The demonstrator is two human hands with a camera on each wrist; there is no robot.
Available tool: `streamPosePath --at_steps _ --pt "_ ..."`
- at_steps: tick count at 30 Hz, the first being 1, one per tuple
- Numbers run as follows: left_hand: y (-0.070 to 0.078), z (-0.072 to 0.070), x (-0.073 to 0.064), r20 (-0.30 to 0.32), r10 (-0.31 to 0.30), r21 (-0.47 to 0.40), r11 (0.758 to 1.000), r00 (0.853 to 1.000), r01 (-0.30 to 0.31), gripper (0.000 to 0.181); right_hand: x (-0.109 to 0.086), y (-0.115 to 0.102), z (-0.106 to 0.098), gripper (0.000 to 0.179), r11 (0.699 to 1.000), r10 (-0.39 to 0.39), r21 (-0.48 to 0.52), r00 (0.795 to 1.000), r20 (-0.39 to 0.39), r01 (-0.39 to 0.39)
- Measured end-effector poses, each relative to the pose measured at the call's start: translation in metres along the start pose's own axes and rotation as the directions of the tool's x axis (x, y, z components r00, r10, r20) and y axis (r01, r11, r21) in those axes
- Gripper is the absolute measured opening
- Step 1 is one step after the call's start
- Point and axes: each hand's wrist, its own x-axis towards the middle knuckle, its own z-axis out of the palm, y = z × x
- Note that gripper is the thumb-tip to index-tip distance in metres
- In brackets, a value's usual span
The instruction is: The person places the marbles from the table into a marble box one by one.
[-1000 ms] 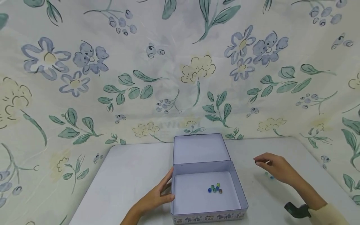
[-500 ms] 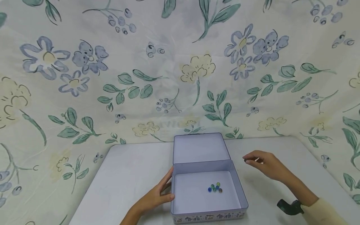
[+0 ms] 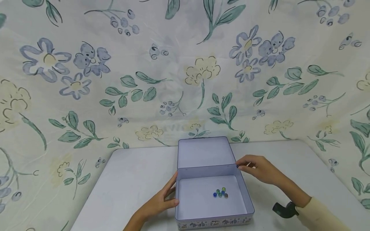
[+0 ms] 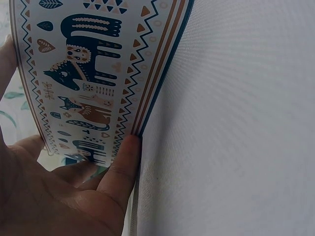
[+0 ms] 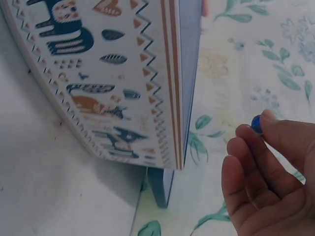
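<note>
A blue glass marble (image 5: 256, 124) is pinched between the thumb and forefinger of my right hand (image 3: 260, 168), which hovers by the back right corner of an open tin box (image 3: 202, 208). Inside the box several marbles (image 3: 220, 193), blue, green, yellowish and brown, lie in a cluster right of the middle. My left hand (image 3: 159, 200) rests against the left wall of the box, thumb and fingers spread. The left wrist view shows those fingers touching the patterned side, printed with animals. The right wrist view looks at the box's opposite patterned wall.
The box's lid (image 3: 206, 152) is hinged back, behind the box. All stands on a white table (image 3: 138, 166). A floral cloth (image 3: 173, 80) hangs behind and to the sides. A black curved object (image 3: 284, 210) sits at the right wrist by the cream sleeve (image 3: 318, 215).
My right hand has travelled left over the table with the marble, from the right side up to the box corner. Two marbles seen earlier on the table are now hidden. The left hand stays put.
</note>
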Motion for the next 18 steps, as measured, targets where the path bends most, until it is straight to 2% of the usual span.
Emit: streamPosePath --at_steps 10,18 --pt "0.000 0.001 0.001 0.000 -0.010 -0.009 1.000 1.000 0.010 0.090 0.019 -0.014 0.015 0.022 0.993 -0.072 0.103 0.995 0.073 0.065" --pt "0.001 0.000 0.000 0.001 0.007 -0.001 1.000 1.000 -0.007 0.091 0.035 -0.027 0.025 0.023 0.979 -0.165 0.144 0.978 0.127 0.146"
